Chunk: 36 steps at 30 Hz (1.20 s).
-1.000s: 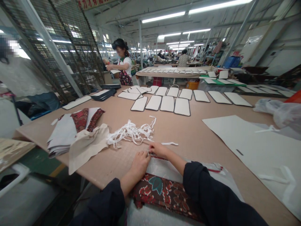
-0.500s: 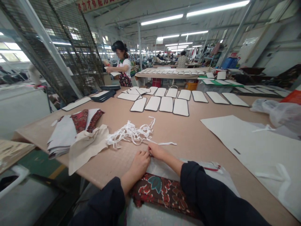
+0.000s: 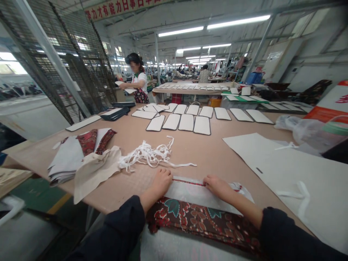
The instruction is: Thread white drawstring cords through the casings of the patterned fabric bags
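Observation:
A dark brown floral fabric (image 3: 201,221) with red and teal flowers lies before me at the table's near edge, and its pale grey underside (image 3: 187,192) is turned up beyond the print. Along the far edge of this cloth runs a narrow red patterned strip. My left hand (image 3: 162,182) is closed on the left end of that edge. Farther along to the right, my right hand (image 3: 219,187) pinches the same edge. A tangle of white fabric tapes (image 3: 148,155) lies just beyond my left hand.
Folded fabric pieces (image 3: 67,156) and a beige cloth (image 3: 95,174) lie at left. White dark-edged panels (image 3: 186,122) are spread across the far side. A large pale sheet (image 3: 272,159) and a plastic bag (image 3: 299,130) are at right. A person (image 3: 137,79) stands beyond the table.
My right hand has slid right along the fabric's far edge, away from my left hand, exposing the narrow red strip between them. My left hand stays at the left end.

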Available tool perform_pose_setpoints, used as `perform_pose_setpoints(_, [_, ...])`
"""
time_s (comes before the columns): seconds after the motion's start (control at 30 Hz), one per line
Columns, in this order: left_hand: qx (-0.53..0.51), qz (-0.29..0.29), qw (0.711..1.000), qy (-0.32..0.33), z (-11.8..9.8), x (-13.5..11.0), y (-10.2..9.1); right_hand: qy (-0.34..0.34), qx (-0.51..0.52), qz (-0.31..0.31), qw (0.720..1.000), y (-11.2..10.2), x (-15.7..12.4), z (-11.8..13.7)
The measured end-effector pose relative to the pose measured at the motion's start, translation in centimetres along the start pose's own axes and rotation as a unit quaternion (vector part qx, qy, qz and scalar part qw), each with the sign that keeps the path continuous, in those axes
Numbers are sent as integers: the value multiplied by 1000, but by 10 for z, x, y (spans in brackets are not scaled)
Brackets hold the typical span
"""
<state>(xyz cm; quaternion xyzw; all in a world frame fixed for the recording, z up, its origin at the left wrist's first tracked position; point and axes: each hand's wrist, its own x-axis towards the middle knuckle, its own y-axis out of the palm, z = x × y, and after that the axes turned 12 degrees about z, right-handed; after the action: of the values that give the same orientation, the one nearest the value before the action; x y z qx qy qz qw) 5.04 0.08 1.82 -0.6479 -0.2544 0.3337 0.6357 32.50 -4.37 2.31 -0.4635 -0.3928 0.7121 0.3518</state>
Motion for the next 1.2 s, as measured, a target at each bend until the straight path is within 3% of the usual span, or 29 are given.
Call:
perform_pose_setpoints(0.13, [-45,10,998,31,-14,12,-5,61,54,51,995,-8,5,-2])
perform_pose_setpoints(0.23, [-70,10,996,50,-20,8,-16,26,70,49,996,-17,-15,5])
perform_pose_setpoints(0.3, [-80,2,994,68,-24,-6,-27,-11,82,47,995,-25,-40,7])
perform_pose_setpoints(0.37, [-85,5,991,102,-30,-26,-42,-35,99,82,991,-34,-65,6])
perform_pose_setpoints(0.47, [-97,69,977,179,-42,-56,-61,-44,113,135,983,-44,-84,5])
perform_pose_setpoints(0.6, [-117,203,945,227,-52,-67,-72,-47,72,84,993,-39,-55,17])
perform_pose_setpoints(0.7, [-151,288,928,184,-52,-53,-70,-42,30,31,998,-21,-16,33])
perform_pose_setpoints(0.77, [-190,305,921,153,-49,-39,-66,-20,-7,3,1000,-8,6,41])
perform_pose_setpoints(0.9, [-217,213,948,94,-45,-11,-53,21,-37,-28,999,9,26,41])
perform_pose_setpoints(1.03, [-151,89,983,55,-50,14,-31,15,-43,-29,999,10,24,36])
perform_pose_setpoints(1.2, [-54,32,993,96,-60,27,-12,-73,-39,-83,993,4,8,45])
